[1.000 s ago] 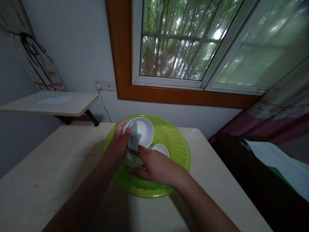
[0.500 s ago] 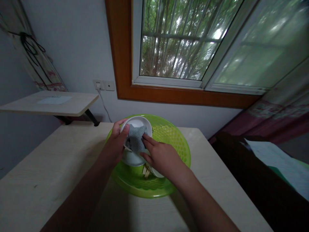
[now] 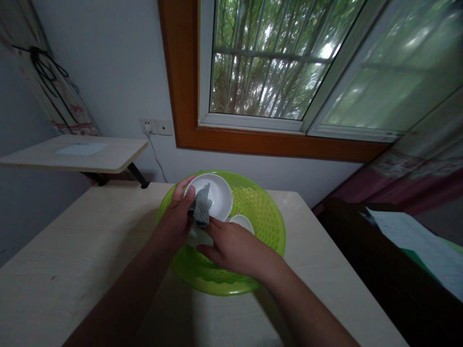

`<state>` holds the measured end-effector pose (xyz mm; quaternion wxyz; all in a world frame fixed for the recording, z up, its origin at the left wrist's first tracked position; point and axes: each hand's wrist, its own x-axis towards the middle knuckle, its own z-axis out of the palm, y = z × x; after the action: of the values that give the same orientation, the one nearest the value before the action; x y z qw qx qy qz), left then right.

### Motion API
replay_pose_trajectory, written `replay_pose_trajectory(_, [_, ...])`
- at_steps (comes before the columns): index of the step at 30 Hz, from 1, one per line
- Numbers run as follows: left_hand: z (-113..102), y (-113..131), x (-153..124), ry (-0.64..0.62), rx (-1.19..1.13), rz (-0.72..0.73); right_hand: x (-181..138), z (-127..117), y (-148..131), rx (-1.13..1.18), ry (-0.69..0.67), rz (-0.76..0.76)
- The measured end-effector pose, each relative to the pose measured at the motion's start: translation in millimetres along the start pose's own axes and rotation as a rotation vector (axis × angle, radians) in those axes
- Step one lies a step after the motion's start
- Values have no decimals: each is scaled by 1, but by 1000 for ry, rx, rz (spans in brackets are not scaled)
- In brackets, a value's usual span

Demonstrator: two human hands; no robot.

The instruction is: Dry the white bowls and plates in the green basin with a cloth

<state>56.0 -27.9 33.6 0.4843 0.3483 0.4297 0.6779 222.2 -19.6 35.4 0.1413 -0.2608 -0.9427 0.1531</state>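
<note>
My left hand (image 3: 176, 214) grips the left side of a white bowl (image 3: 221, 196), thumb over the rim, and tilts it so that its inside shows. A grey cloth (image 3: 201, 207) is folded over the bowl's near-left rim. Against that cloth press the fingers of my right hand (image 3: 233, 245), closed about its lower end; the fingertips are partly hidden. Both hands are above a green plastic basket (image 3: 269, 219). In it, a smaller white dish (image 3: 242, 222) shows behind my right hand, and another pale dish (image 3: 198, 238) is partly covered below the bowl.
The basket stands on a light wooden table (image 3: 83, 255). A small raised shelf (image 3: 119, 156) with a paper sheet stands at the back left. Behind are a wall socket (image 3: 155, 127) with a cord and a window. Papers (image 3: 408, 236) lie on a dark surface at the right.
The cloth has gone from lying spread across the bowl to being bunched over its near-left rim. My right hand has moved down and left with it, uncovering the bowl's inside and the smaller dish.
</note>
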Motion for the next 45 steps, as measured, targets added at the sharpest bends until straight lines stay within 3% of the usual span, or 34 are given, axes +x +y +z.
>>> replay_pose_trajectory(6, [-1, 1, 2, 10, 5, -16, -1, -5, 3, -56, -14, -1])
replay_pose_trajectory(15, [-5, 0, 7, 34, 23, -32, -1, -13, 7, -363, -5, 193])
replay_pose_trajectory(20, [-7, 0, 7, 37, 23, -30, 0, -11, 7, -390, 35, 241])
replay_pose_trajectory(28, [-3, -2, 5, 55, 6, -24, 0, -9, 0, -206, 21, 81])
replay_pose_trajectory(35, [3, -6, 2, 43, -19, -5, 4, -7, -8, -235, 51, 19])
replay_pose_trajectory(45, [0, 2, 3, 68, -45, -39, 3, -18, 3, -203, 186, -51])
